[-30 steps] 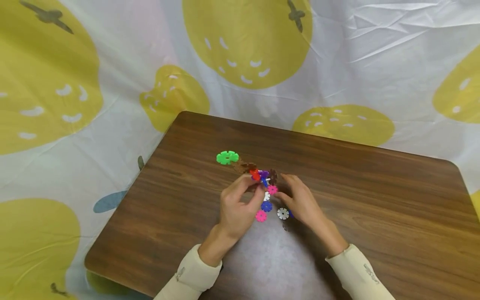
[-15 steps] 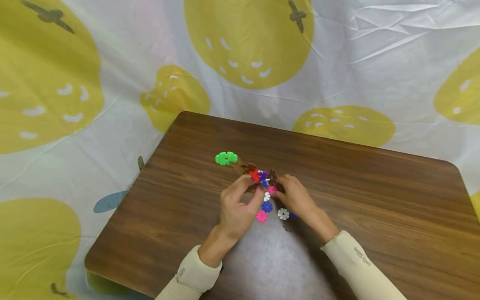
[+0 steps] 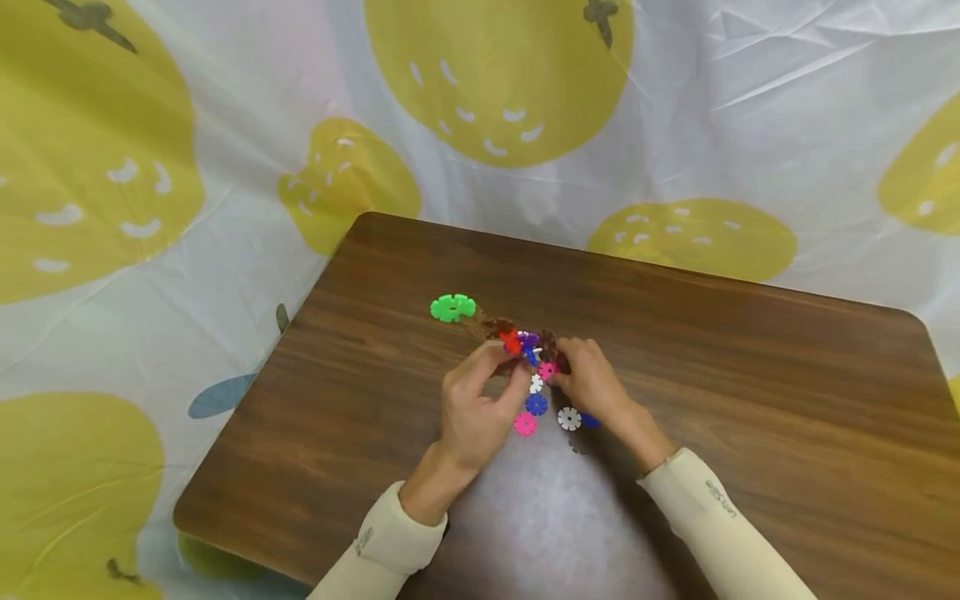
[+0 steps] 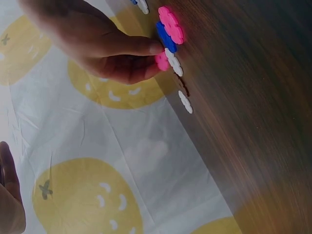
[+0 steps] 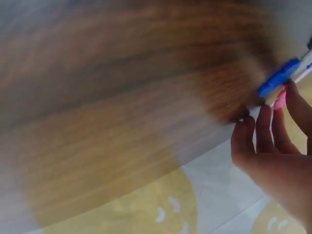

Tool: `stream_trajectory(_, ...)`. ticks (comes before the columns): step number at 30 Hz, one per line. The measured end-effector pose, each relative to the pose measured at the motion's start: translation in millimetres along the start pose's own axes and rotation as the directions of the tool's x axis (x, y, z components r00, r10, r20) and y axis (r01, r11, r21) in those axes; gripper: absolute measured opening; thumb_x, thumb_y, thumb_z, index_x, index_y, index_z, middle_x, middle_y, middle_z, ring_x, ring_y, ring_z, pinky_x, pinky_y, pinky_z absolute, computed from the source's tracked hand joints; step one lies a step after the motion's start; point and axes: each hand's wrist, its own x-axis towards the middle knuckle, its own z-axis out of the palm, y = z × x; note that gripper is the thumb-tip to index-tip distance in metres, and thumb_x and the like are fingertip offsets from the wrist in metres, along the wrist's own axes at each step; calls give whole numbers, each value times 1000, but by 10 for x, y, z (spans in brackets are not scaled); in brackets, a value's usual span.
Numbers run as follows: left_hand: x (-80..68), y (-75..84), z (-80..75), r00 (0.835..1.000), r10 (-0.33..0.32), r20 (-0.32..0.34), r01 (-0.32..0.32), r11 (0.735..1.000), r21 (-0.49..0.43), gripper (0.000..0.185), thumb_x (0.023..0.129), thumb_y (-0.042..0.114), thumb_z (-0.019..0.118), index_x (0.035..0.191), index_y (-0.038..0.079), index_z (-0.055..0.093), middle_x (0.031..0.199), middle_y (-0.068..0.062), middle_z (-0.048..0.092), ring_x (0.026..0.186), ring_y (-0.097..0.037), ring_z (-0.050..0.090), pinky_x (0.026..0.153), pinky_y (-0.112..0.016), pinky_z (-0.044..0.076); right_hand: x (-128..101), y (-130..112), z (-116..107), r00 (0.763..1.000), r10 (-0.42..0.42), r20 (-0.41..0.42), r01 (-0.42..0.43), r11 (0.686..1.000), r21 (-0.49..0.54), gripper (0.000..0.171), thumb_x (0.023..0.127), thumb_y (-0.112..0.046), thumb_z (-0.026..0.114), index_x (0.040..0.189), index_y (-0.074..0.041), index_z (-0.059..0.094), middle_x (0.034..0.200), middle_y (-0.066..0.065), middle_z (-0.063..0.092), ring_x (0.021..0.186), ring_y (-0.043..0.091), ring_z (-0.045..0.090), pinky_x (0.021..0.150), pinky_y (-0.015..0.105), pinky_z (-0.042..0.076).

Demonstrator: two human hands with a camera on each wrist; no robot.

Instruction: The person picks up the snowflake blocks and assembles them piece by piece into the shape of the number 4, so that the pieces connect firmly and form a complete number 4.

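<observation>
My left hand (image 3: 476,412) pinches a joined cluster of small notched interlocking discs between thumb and fingers. A red disc (image 3: 512,341), a purple disc (image 3: 529,339) and a blue disc (image 3: 530,356) show at its fingertips. From the right, my right hand (image 3: 595,385) pinches a pink disc (image 3: 549,371) beside the cluster. Dark brown discs (image 3: 547,342) stand just above that pink one. Below hang or lie a white disc (image 3: 536,384), a blue-violet disc (image 3: 536,405) and another pink disc (image 3: 525,424). Fingers hide some joints.
A larger green disc (image 3: 453,307) is at the cluster's far left end, near a brown translucent disc (image 3: 476,323). A white disc (image 3: 569,418) and a blue piece (image 3: 590,421) sit under my right wrist. The wooden table (image 3: 750,400) meets a lemon-print cloth (image 3: 517,192).
My right hand has moved left to the cluster, and its fingers have closed on the pink disc. The left hand keeps its hold. The head view has tilted slightly.
</observation>
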Motion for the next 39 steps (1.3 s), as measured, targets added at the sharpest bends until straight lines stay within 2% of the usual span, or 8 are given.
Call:
stream_trajectory(6,32,11,17,1000,3,3,-3,1000,6,16,88,-11,66,99,-3,72,91,-14,74,78,-22,73,76,-27,64,26,7,-121,995,102,13,-103,986,129,12,90,-7,77,95,-3,67,83,11,74,78,25,65,72,39,52)
stream_trajectory(11,38,16,20,1000,0,10,0,1000,9,15,87,-11,67,99,-3,72,92,-15,75,79,-23,73,76,-27,64,4,-18,-191,992,126,-2,-123,976,182,12,93,-9,74,103,-3,71,95,14,77,91,30,70,85,48,55)
stream_trajectory(16,21,27,14,1000,-15,15,15,1000,2,15,88,-10,67,100,-3,72,92,-15,75,79,-23,73,76,-27,64,-69,-109,-237,990,134,-37,-124,973,192,9,97,-10,69,104,-6,72,98,13,77,95,30,70,86,49,54)
stream_trajectory(27,-49,26,-7,999,-42,14,42,999,-22,15,87,-11,65,98,-2,72,90,-14,75,77,-22,72,75,-26,63,-404,-388,-464,982,123,-142,-79,956,282,15,100,-24,70,111,-13,71,99,5,77,91,22,74,81,40,58)
stream_trajectory(34,-73,14,-1,999,-32,10,32,999,-23,17,86,-13,64,97,-3,72,90,-15,75,76,-23,72,74,-25,63,-607,-554,-604,971,95,-221,-30,959,282,16,102,-19,66,116,-13,69,90,1,78,85,18,74,75,19,55)
stream_trajectory(39,-80,16,0,999,-30,14,31,999,-14,17,86,-14,64,96,-2,72,89,-14,74,75,-22,72,73,-25,63,-697,-665,-694,947,38,-319,51,963,265,25,100,-12,68,124,-13,68,89,1,79,86,20,75,67,11,54)
